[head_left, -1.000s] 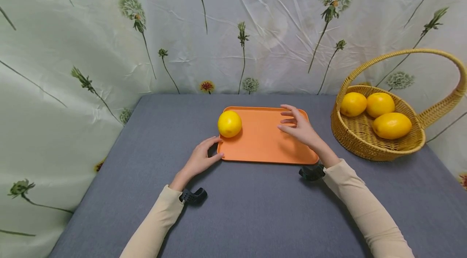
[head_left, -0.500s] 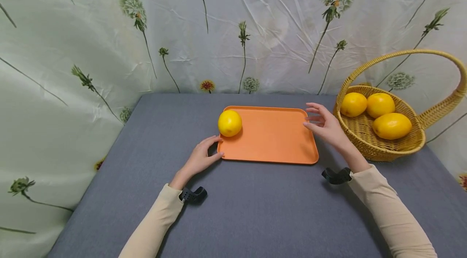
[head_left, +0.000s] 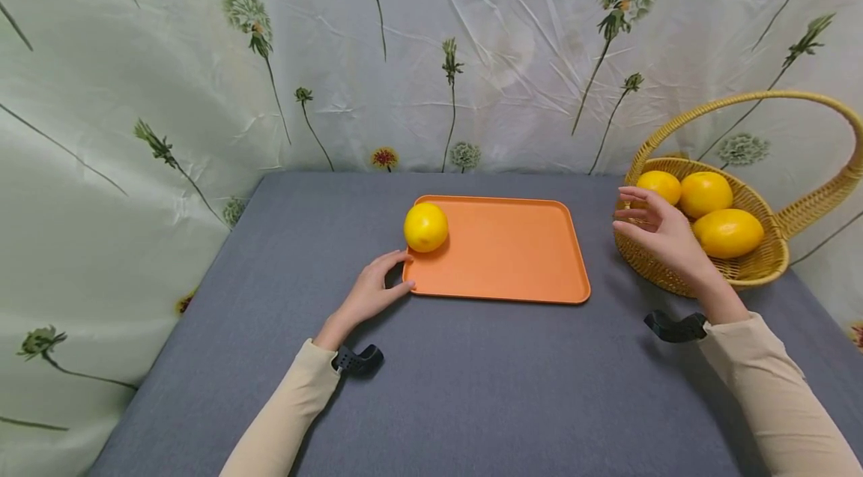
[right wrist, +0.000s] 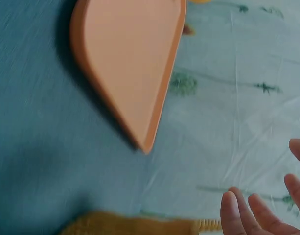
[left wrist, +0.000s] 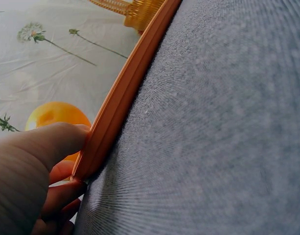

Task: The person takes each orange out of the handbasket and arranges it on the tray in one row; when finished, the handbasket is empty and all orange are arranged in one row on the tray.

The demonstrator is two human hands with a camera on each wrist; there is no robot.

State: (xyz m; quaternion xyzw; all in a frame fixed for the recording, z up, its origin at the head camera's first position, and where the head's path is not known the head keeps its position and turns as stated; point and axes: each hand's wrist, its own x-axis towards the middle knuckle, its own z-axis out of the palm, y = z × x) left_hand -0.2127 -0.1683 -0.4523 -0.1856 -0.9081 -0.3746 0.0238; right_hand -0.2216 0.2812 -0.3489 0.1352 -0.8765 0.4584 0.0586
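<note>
My left hand [head_left: 369, 293] holds the near left corner of a shallow orange tray [head_left: 506, 248], thumb at the front edge and fingers along the left side. The left wrist view shows the thumb [left wrist: 66, 139] against the tray's rim. A yellow lemon [head_left: 425, 228] sits on the tray's left end, just beyond those fingers. My right hand [head_left: 664, 234] hovers at the left side of a wicker basket [head_left: 775, 267], fingers loosely bent and nothing between them. Inside the basket lie a lemon [head_left: 659, 183] partly covered by that hand, another lemon [head_left: 704, 194] and a longer lemon [head_left: 730, 233].
A tall arched handle [head_left: 762, 96] rises over the basket. Grey cloth [head_left: 472, 387] covers the table. Behind it hangs a pale curtain [head_left: 512, 50] printed with dandelions. Each wrist wears a black camera strap [head_left: 360, 361].
My right hand has moved right, from above the tray to the basket's left side. The left hand, tray and lemon have stayed in place.
</note>
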